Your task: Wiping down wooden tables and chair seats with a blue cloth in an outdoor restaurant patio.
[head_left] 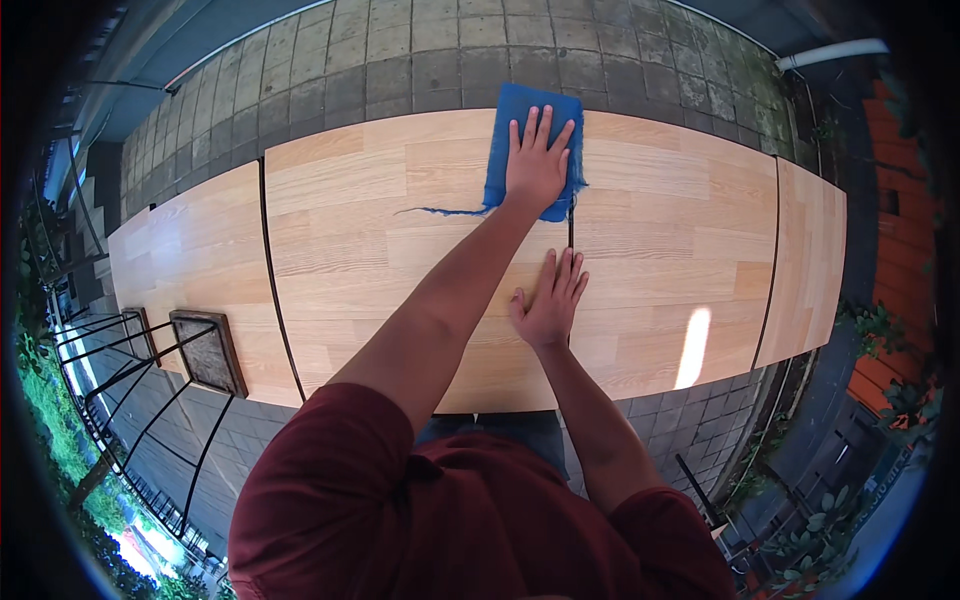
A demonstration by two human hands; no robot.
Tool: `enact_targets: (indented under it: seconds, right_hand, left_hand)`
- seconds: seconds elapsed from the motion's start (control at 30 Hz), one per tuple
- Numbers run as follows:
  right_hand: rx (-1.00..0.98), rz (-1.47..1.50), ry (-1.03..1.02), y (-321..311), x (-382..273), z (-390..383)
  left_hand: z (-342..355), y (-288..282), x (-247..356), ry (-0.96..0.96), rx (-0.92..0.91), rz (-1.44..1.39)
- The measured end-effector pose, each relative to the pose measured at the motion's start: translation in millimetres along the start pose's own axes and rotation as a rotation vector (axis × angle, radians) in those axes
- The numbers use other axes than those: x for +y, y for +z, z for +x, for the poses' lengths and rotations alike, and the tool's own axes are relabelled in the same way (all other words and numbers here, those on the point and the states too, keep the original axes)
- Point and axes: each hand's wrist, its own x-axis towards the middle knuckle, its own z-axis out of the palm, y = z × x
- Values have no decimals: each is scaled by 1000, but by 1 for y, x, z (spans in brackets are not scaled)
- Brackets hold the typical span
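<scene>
Two hands flat, fingers spread, left hand pressing blue cloth, right hand on wooden table

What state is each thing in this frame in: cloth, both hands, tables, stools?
blue cloth: spread flat at the table's far edge, pinned under the left hand, a loose thread trailing left.
left hand: open, palm down on the cloth.
right hand: open, flat on bare wood, holding nothing.
wooden tables: pushed end to end in a row, narrow gaps between.
stools: upright, at the near left edge.
</scene>
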Motion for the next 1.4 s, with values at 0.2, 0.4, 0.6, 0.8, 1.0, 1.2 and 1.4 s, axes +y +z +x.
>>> enact_targets:
  seconds: [0.2,0.4,0.6,0.8,1.0,1.2,1.4]
  right_hand:
    - [33,-32,5,3,-2,-4]
    - [54,-68,-49,7,2,-6]
    - [57,-109,-60,6,-4,-3]
    - [54,-125,-40,9,-3,-2]
    - [82,-119,-32,10,1,-6]
    - [91,-57,-9,10,-3,-3]
    - [79,-31,34,7,1,-4]
  left_hand:
    - [-29,-35,-53,50,7,-104]
    - [-67,-89,-185,-135,81,-57]
    - [-123,-147,-326,-238,142,49]
    - [-158,-170,-386,-344,181,131]
    - [-157,-145,-350,-675,249,280]
    - [-130,-115,-250,-572,175,198]
    - [-85,-75,-141,-415,109,72]
